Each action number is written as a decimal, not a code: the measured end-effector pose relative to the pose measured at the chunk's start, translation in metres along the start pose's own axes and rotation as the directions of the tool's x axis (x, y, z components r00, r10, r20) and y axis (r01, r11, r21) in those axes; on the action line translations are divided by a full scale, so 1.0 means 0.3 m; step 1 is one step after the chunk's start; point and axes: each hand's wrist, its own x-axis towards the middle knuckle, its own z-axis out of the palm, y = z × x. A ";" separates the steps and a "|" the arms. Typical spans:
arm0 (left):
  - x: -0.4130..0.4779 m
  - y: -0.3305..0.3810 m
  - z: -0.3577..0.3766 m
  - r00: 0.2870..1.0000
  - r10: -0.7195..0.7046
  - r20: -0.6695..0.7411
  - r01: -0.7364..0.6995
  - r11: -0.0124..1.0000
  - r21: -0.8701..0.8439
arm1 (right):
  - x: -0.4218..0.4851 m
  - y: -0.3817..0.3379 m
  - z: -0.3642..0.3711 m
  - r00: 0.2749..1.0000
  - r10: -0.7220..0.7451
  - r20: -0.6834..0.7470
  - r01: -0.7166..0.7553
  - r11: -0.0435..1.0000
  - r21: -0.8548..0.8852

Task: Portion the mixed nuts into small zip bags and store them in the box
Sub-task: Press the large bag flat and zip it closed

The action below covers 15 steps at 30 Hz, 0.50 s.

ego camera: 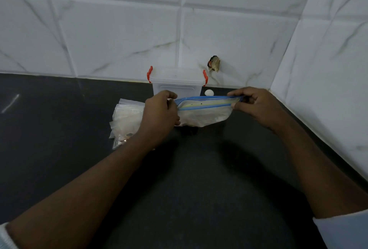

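Note:
I hold a clear zip bag with a blue and yellow zip strip above the dark counter. My left hand pinches the strip's left end and my right hand pinches its right end. The strip looks slightly parted between my hands. Behind the bag, against the wall, stands a clear plastic box with red clips and its lid on. To the left lies a pile of clear bags, with a few nuts showing in its near end, partly hidden by my left forearm.
A small white round object lies on the counter right of the box. A dark brown broken spot marks the tiled wall above it. White marble-look tiles close the corner at the back and right.

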 end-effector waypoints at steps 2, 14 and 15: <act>0.000 0.001 -0.004 1.000 0.015 0.013 -0.015 1.000 0.014 | -0.001 0.003 -0.003 1.000 -0.023 0.007 0.024 0.999 -0.033; -0.016 0.011 -0.012 0.960 0.180 0.213 -0.227 0.948 0.225 | -0.001 0.021 -0.027 0.990 -0.139 -0.010 0.137 0.983 -0.120; -0.015 0.007 -0.008 0.962 0.175 0.209 -0.224 0.945 0.237 | 0.000 0.023 -0.032 0.988 -0.153 -0.011 0.150 0.978 -0.145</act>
